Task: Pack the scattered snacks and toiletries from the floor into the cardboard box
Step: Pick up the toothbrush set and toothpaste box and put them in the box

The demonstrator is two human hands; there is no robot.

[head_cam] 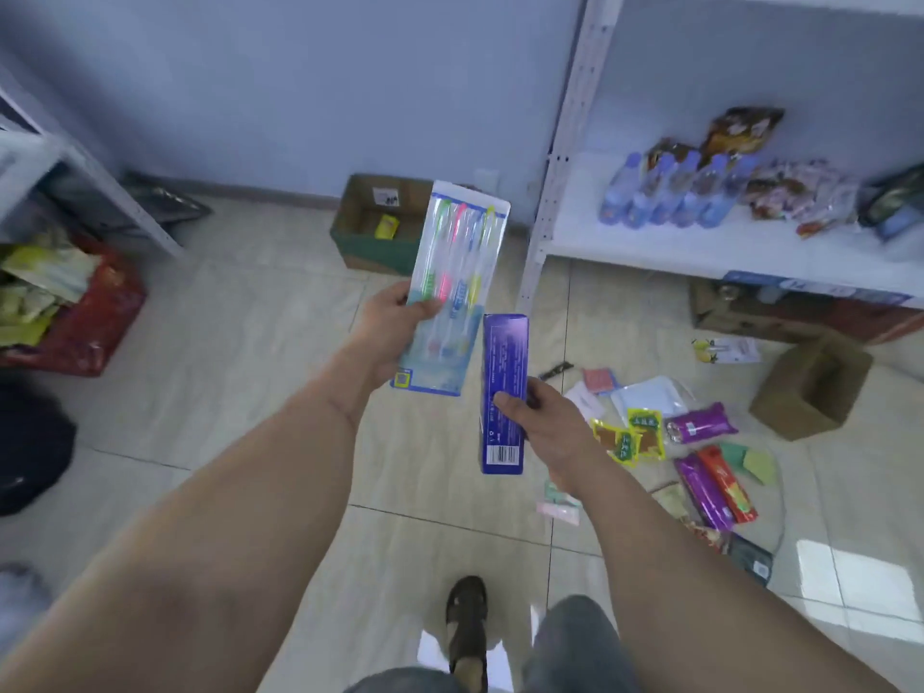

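Observation:
My left hand (387, 325) grips a clear pack of coloured toothbrushes (457, 272), held upright above the floor. Just to its right, my right hand (537, 417) grips a long purple toothpaste box (504, 392) near its lower half. Beyond both, against the far wall, stands the open cardboard box (367, 242) with a yellow packet (387, 226) inside. Scattered snacks and toiletries lie on the tiles to my right: yellow-green snack packets (631, 436), a purple packet (702, 425), a purple and a red stick pack (720, 487), and a white pouch (647, 396).
A white shelf unit (700, 242) at the right holds water bottles (670, 192) and snack bags. A small brown carton (810, 387) sits on the floor beside the scattered items. A red bag (97, 317) of goods stands at the left under another rack. My foot (467, 627) is below.

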